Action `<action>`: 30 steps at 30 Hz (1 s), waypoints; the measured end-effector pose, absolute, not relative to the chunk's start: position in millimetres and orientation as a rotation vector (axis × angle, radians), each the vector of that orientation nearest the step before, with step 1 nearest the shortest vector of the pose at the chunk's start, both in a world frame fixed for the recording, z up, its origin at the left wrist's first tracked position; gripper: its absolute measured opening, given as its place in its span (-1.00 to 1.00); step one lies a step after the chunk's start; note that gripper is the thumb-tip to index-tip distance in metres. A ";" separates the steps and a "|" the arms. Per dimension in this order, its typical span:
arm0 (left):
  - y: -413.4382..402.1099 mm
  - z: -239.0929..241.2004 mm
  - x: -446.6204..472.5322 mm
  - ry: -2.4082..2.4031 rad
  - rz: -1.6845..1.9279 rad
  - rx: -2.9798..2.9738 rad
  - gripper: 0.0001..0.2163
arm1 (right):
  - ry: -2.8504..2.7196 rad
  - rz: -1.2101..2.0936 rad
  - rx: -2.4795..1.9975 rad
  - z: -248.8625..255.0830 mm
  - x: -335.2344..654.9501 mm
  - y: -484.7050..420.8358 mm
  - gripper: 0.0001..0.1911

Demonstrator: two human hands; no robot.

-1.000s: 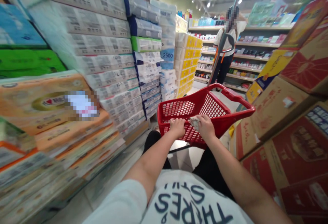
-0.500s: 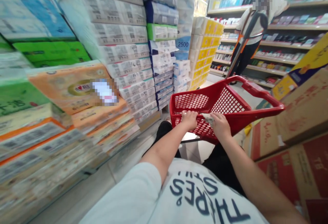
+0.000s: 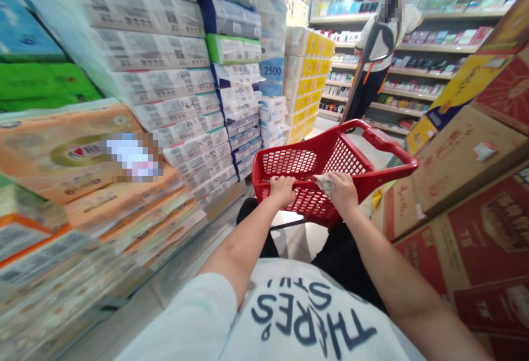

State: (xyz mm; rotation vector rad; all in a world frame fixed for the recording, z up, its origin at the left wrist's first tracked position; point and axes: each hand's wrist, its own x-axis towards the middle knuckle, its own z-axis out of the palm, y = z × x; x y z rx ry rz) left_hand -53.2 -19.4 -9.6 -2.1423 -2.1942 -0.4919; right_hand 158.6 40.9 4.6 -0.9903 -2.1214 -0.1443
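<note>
A red plastic shopping basket (image 3: 285, 157) with latticed sides and a long looped handle stands in front of me on a dark frame. My left hand (image 3: 282, 191) is closed over its near rim, fingers curled inside. Farther right along the same rim, my right hand (image 3: 344, 191) is closed around a crumpled, pale, greyish cloth or paper (image 3: 324, 183), part of which sticks out between the hand and the rim. The fingertips of the right hand are partly hidden. As far as I see into the basket, only its red lattice shows.
Stacked tissue packs (image 3: 161, 52) line the left side, with orange packs (image 3: 124, 201) low down. Cardboard cartons (image 3: 467, 157) crowd the right. Beyond the basket, a grey pole (image 3: 363, 69) and a person (image 3: 372, 63) stand before stocked shelves (image 3: 433, 47).
My view has turned right, so the stacks, basket and hands sit farther left. More of the right-hand cartons shows. Both hands keep their places on the basket rim.
</note>
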 end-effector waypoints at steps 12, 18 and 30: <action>-20.3 -8.5 -54.5 -2.207 -0.483 -2.121 -0.78 | -2.273 -0.075 -0.862 -0.7 147.8 29.9 -0.67; -18.7 -10.3 -55.6 -2.185 -0.489 -2.121 -0.78 | -2.170 -0.083 -1.031 4.7 155.2 37.7 -0.66; -21.1 -6.8 -52.6 -2.222 -0.483 -2.108 -0.78 | -2.213 -0.112 -0.977 -11.1 158.5 39.2 -0.59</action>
